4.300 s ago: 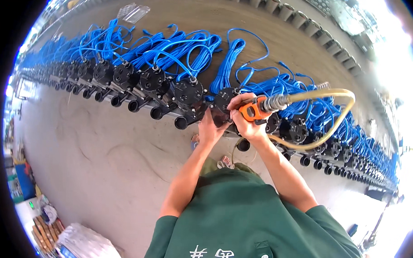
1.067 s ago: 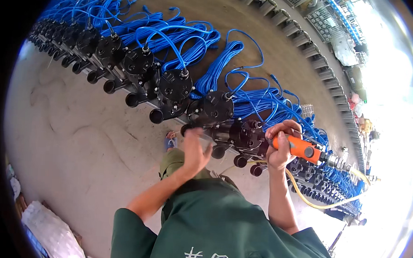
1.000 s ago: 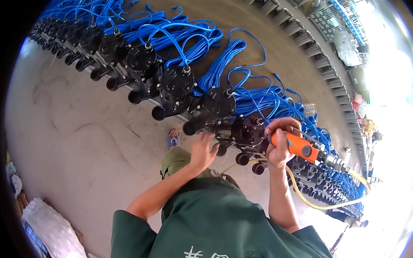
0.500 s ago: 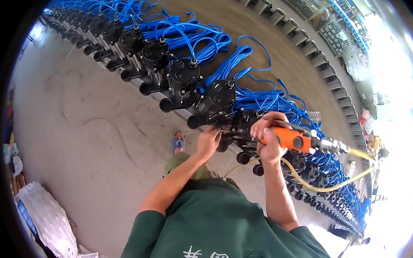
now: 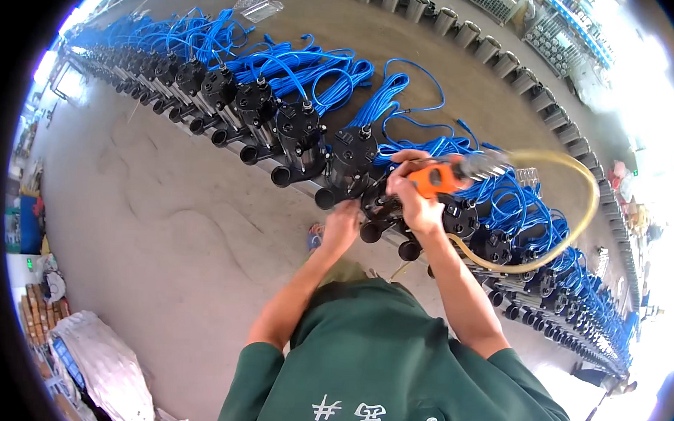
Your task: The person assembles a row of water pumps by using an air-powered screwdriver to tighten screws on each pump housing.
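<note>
Where black valves line bare concrete floor, right hand grip around orange tool, left hand unclear

A clear plastic bag lies flat on the floor at twelve o'clock, behind the row. At eight o'clock a big grey-white sack lies crumpled, with stacked brown boxes just beside it at nine o'clock.

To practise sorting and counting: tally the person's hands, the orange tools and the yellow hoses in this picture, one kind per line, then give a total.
Hands: 2 (left hand, right hand)
orange tool: 1
yellow hose: 1
Total: 4
</note>
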`<state>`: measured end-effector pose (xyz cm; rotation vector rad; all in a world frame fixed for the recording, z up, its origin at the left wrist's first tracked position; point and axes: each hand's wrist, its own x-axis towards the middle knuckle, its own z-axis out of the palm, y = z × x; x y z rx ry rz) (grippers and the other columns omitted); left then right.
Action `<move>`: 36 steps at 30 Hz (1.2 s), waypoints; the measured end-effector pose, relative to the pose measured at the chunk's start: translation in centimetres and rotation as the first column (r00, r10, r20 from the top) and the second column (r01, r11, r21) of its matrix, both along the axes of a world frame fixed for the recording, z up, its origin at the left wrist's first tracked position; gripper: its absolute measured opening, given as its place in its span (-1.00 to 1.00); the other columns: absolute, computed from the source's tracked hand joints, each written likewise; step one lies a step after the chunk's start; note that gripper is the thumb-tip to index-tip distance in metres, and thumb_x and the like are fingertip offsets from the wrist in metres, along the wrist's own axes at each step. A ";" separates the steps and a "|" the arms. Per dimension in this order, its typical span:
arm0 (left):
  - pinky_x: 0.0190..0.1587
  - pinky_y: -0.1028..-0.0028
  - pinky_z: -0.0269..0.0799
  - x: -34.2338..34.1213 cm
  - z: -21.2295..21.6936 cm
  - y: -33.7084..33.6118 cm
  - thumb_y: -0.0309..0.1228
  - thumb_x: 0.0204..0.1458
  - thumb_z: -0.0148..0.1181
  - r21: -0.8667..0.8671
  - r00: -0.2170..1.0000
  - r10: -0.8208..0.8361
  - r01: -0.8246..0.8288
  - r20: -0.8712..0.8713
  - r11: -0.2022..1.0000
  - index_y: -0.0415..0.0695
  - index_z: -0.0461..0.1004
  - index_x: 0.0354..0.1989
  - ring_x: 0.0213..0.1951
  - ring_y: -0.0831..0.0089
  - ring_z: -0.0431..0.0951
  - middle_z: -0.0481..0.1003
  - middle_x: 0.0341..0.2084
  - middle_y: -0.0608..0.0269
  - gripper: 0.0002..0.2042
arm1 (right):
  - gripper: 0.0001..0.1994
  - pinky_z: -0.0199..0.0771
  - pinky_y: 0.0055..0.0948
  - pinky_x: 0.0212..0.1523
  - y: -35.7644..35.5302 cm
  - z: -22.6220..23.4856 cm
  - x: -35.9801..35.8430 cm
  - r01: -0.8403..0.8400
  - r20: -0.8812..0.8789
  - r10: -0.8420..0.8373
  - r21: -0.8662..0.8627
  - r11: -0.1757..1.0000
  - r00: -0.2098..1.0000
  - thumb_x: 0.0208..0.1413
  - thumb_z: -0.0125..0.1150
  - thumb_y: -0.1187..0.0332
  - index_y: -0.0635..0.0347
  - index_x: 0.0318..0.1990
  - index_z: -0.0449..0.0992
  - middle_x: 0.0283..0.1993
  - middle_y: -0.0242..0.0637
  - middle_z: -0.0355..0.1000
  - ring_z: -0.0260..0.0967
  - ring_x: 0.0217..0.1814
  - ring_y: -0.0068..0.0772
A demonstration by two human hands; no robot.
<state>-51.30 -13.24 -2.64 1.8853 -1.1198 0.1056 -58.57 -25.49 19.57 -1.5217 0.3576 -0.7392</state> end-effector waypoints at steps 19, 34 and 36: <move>-0.34 0.07 0.47 -1.6 -1.1 -1.7 -0.47 0.12 0.23 -0.001 0.980 0.019 -0.019 -0.197 1.000 -0.20 0.63 -0.20 -0.38 -0.10 0.57 0.55 -0.38 -0.02 -0.87 | -0.73 0.40 -0.57 -0.40 -0.6 1.0 -1.4 -0.124 0.142 0.101 0.162 0.979 0.985 0.00 0.12 0.57 0.31 -0.08 0.42 -0.45 -0.38 0.43 0.37 -0.45 -0.62; -0.31 0.12 0.49 -1.3 -1.5 -0.9 -0.52 0.09 0.21 0.096 0.984 -0.042 0.059 -0.172 0.994 -0.20 0.60 -0.14 -0.35 -0.06 0.57 0.54 -0.35 0.03 -0.83 | -0.75 0.43 -0.56 -0.39 -0.5 -2.3 1.1 -0.146 0.023 0.145 0.016 0.989 0.989 -0.05 0.15 0.62 0.36 -0.15 0.47 -0.42 -0.36 0.44 0.39 -0.46 -0.60; -0.31 0.12 0.50 -1.3 -1.3 -1.0 -0.52 0.08 0.21 0.103 0.984 -0.041 0.059 -0.171 0.993 -0.19 0.60 -0.14 -0.35 -0.07 0.57 0.54 -0.35 0.02 -0.82 | -0.71 0.41 -0.60 -0.41 -0.6 -2.0 1.3 -0.146 0.011 0.146 -0.035 0.989 0.989 -0.06 0.17 0.62 0.36 -0.11 0.51 -0.44 -0.41 0.46 0.38 -0.48 -0.65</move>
